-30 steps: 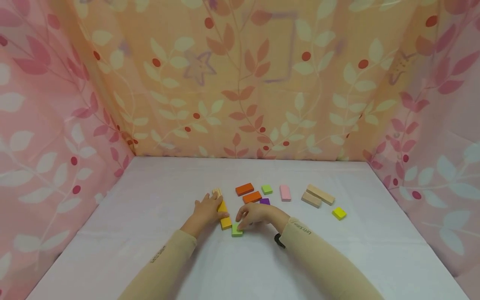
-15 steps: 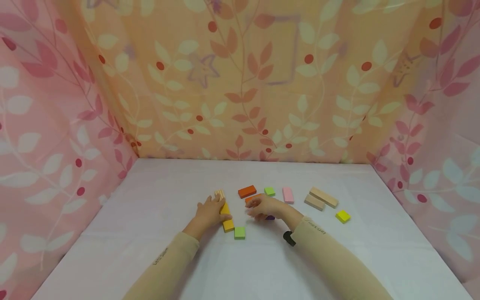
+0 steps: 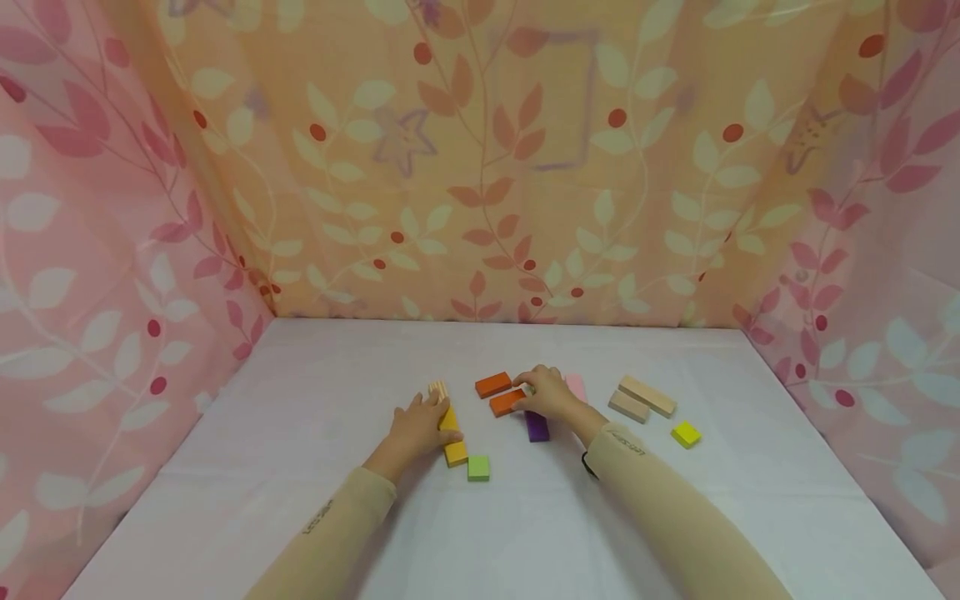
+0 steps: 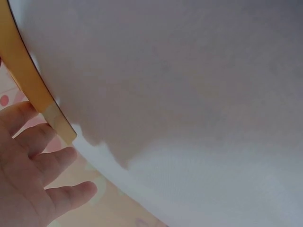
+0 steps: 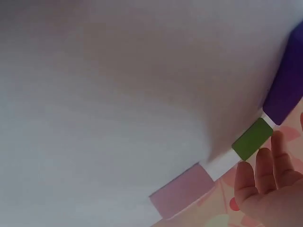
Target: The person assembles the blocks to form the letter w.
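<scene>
My left hand (image 3: pixel 412 425) rests along a row of orange-yellow blocks (image 3: pixel 450 419), thumb on the near right side. In the left wrist view its fingers are spread, touching the row near a pale wooden piece (image 4: pixel 60 124). A square yellow-orange block (image 3: pixel 456 454) ends the row, and a lime-green block (image 3: pixel 477 468) stands beside its near corner. My right hand (image 3: pixel 551 393) reaches over a second green block (image 5: pixel 253 139), fingertips at its edge in the right wrist view. A purple block (image 3: pixel 537 427) lies just in front of this hand.
Two red-orange blocks (image 3: pixel 493 385) lie left of the right hand. A pink block (image 3: pixel 575 386) is partly hidden behind it. Farther right are two plain wooden blocks (image 3: pixel 647 395) and a bright yellow block (image 3: pixel 686 434). Patterned cloth (image 3: pixel 480 167) encloses the white table.
My right hand has left the near lime-green block, passed over the purple block and moved away and right to the far green one. My left hand keeps its place on the row.
</scene>
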The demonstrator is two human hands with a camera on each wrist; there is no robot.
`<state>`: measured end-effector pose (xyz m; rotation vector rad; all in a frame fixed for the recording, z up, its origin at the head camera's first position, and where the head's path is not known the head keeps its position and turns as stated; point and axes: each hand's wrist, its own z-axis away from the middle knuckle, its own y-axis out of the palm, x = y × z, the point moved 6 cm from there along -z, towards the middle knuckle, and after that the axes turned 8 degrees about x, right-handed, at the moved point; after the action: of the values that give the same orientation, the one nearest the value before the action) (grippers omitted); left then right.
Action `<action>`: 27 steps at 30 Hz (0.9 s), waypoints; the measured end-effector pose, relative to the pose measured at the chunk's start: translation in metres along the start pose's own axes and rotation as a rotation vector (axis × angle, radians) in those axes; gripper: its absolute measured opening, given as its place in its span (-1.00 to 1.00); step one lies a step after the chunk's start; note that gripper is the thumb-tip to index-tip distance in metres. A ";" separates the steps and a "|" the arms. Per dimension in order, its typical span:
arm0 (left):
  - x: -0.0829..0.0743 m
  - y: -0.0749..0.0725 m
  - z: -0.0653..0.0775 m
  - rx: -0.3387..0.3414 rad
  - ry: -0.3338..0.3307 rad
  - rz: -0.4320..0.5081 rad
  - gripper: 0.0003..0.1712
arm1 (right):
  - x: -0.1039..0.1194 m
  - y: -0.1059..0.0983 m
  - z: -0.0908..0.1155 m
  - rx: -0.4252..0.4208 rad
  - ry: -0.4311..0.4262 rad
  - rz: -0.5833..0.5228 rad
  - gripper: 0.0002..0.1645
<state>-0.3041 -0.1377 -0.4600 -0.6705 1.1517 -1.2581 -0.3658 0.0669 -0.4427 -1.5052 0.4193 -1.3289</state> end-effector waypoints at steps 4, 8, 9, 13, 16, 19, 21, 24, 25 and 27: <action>-0.001 -0.001 0.002 0.001 -0.001 0.000 -0.15 | 0.000 0.002 -0.004 0.032 0.012 0.043 -0.54; -0.002 -0.001 0.003 0.004 -0.002 0.003 -0.16 | 0.000 0.003 -0.009 0.044 0.017 0.104 -0.55; -0.002 -0.001 0.003 0.005 -0.003 0.001 -0.16 | 0.000 0.003 -0.010 0.043 0.016 0.126 -0.55; -0.002 -0.001 0.001 0.004 -0.004 -0.004 -0.15 | -0.001 0.004 -0.014 0.047 0.009 0.185 -0.53; -0.001 0.000 0.000 0.002 -0.003 -0.005 -0.15 | -0.002 0.004 -0.016 0.055 0.005 0.203 -0.53; -0.001 0.001 -0.001 0.001 -0.001 -0.008 -0.15 | -0.004 0.004 -0.016 0.058 0.011 0.169 -0.54; 0.000 0.001 -0.001 0.001 -0.004 -0.008 -0.15 | -0.005 0.003 -0.016 0.047 0.010 0.114 -0.55; 0.000 0.001 -0.001 0.002 -0.007 -0.010 -0.14 | -0.005 0.001 -0.013 0.025 -0.005 -0.027 -0.58; 0.000 0.001 -0.001 0.002 -0.009 -0.011 -0.14 | -0.004 0.000 -0.011 0.012 -0.018 -0.081 -0.60; 0.000 0.001 -0.001 0.002 -0.009 -0.010 -0.14 | -0.001 -0.002 -0.007 -0.007 -0.039 -0.223 -0.62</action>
<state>-0.3050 -0.1373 -0.4616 -0.6806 1.1410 -1.2634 -0.3736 0.0654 -0.4429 -1.6172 0.2363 -1.4689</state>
